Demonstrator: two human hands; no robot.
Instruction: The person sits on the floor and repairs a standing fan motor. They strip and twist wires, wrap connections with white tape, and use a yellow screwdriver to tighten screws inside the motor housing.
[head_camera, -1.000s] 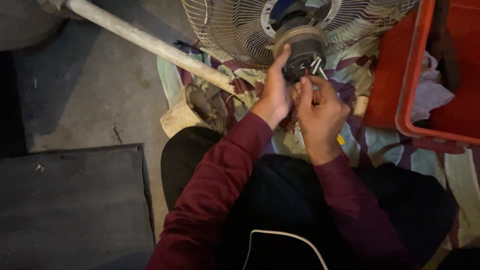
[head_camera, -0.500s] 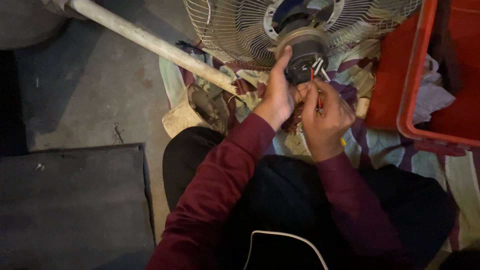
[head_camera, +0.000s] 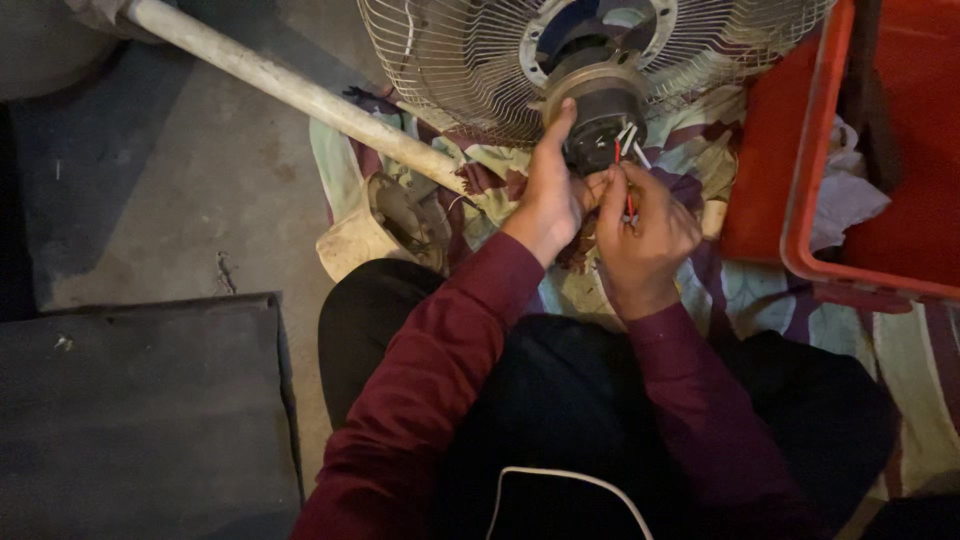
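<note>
From the head view we note the left hand (head_camera: 548, 198) clasped against the fan motor (head_camera: 602, 118) to steady it over the striped cloth (head_camera: 745, 300), while the right hand (head_camera: 640, 228) pinches the red wire (head_camera: 628, 196) beside the housing, presumably for access.

Dim, warm light from above; deep shadows at left, slightly soft focus throughout.

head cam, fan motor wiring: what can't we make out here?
- Head view: where the wires end, hidden behind right hand and left hand.
- Fan grille: top cut off by the frame edge.
- Red crate: right side cut off.
- Motor: terminals too dark and small.
</note>
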